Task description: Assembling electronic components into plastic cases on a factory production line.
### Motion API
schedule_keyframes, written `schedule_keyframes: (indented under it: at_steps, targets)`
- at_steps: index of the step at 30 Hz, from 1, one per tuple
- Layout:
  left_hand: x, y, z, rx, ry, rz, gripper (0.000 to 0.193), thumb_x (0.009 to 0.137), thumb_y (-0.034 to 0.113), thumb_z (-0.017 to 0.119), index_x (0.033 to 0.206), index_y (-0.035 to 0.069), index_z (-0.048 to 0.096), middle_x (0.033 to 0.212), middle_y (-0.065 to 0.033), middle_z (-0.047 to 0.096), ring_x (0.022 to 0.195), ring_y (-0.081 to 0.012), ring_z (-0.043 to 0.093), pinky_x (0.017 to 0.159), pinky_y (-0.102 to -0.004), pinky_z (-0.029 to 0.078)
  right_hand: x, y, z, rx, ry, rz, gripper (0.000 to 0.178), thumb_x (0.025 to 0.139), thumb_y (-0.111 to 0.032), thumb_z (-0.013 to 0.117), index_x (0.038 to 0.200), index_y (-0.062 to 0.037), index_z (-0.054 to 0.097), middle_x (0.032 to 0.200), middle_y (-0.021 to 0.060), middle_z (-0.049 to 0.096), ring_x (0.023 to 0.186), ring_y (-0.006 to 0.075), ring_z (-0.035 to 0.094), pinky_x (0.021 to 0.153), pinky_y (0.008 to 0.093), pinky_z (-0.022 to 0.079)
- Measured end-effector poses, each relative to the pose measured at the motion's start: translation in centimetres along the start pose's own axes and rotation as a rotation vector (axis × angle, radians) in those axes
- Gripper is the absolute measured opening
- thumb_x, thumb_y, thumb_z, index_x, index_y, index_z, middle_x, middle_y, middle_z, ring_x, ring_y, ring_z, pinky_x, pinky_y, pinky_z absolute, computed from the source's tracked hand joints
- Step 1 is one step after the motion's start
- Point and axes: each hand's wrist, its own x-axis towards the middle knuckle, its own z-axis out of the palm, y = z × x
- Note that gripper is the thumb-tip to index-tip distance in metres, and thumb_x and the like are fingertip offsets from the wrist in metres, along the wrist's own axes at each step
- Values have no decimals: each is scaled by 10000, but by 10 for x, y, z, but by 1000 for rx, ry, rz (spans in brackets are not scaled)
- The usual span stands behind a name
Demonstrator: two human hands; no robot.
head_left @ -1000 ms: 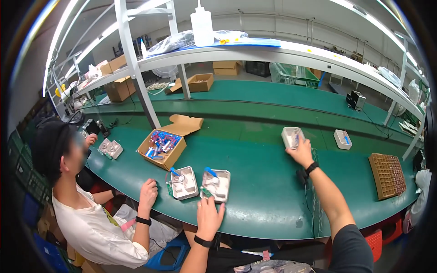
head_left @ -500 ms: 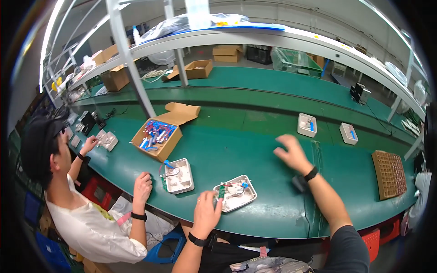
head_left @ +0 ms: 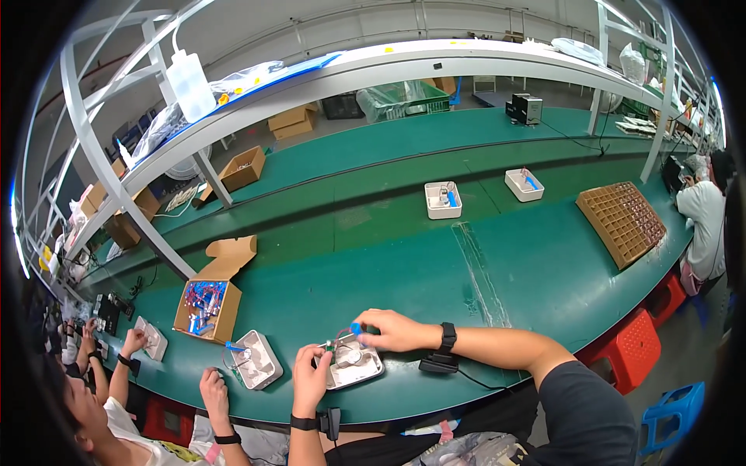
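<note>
A white plastic housing (head_left: 364,378) with wires and a round pale part (head_left: 351,356) inside lies before me at the near edge of the bench. My left hand (head_left: 308,379) pinches a small green circuit board (head_left: 329,355) at the housing's left side. Over the far rim, the fingers of my right hand (head_left: 396,331) are closed on a blue cylindrical battery (head_left: 357,328). Thin wires hang near it. Left of my housing stands a similar white housing (head_left: 260,363) with a blue battery at its rim, beside a co-worker's hand (head_left: 214,392).
An open cardboard box (head_left: 225,311) of blue batteries stands at the left. Two white housings (head_left: 443,214) (head_left: 522,196) sit farther back on the green bench (head_left: 388,272). At the right lies a brown partitioned tray (head_left: 602,225). Red stools (head_left: 633,353) stand beyond the bench edge.
My right hand has come in from the right to the housing and closed on the blue battery. My left hand stays at the circuit board. The view has turned rightward.
</note>
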Motion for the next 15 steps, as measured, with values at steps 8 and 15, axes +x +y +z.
schedule_keyframes:
  at_steps: [8, 15]
  targets:
    - [8, -3, 5, -270, -73, -78, 206, 1019, 166, 702, 977, -32, 744, 1194, -113, 729, 1064, -173, 653, 934, -304, 500, -12, 8, -14, 286, 22, 378, 337, 1026, -219, 640, 1322, -60, 668, 1044, 158, 700, 1014, 332, 656, 937, 436, 524]
    - [21, 0, 20, -420, -219, -144, 211, 1037, 159, 684, 984, -28, 767, 1276, -106, 691, 1135, -172, 629, 996, -302, 477, -10, -14, -35, -253, 132, -117, 361, 965, -194, 728, 1317, -119, 701, 1190, 149, 722, 1183, 317, 659, 1007, 452, 522]
